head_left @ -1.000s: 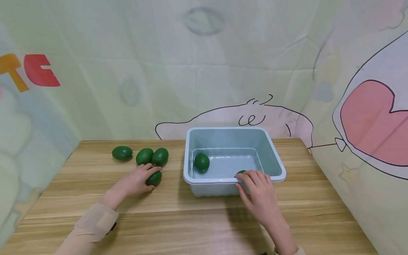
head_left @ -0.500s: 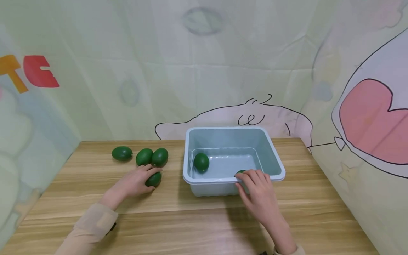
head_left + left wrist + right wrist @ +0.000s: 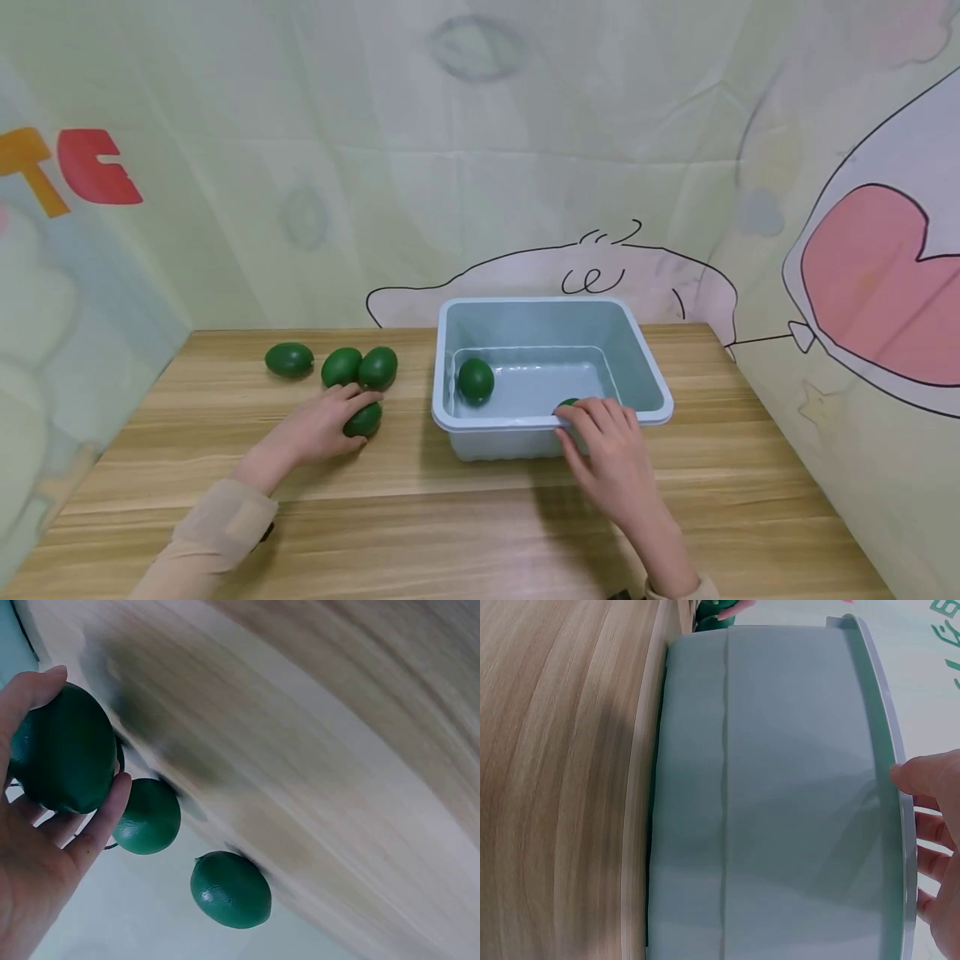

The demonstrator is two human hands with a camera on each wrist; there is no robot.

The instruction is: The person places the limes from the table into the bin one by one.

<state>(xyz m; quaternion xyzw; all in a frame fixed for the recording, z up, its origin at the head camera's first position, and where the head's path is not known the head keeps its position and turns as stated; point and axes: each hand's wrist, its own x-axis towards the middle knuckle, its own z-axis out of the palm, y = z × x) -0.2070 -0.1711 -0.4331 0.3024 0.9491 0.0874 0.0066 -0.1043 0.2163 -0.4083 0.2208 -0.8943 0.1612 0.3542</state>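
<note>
My left hand [image 3: 330, 422] grips a dark green oval fruit [image 3: 363, 420] low over the table, left of the light blue plastic basin [image 3: 510, 424]. The left wrist view shows thumb and fingers wrapped round this smooth fruit [image 3: 67, 750]. Over the basin's front rim lies my right hand [image 3: 609, 450], thumb outside and fingers inside, holding the rim. In the right wrist view, the thumb tip [image 3: 901, 777] sits at the rim. Another green fruit [image 3: 567, 403] peeks out inside the basin beside the right fingers, mostly hidden. One more fruit [image 3: 476, 380] lies in the basin's left part.
Behind the left hand, two green fruits [image 3: 378, 367] lie side by side, and a third fruit [image 3: 289, 360] is farther left. Everything stands on a wood-grain table [image 3: 450, 533], backed by a printed cloth [image 3: 375, 208] along its rear edge.
</note>
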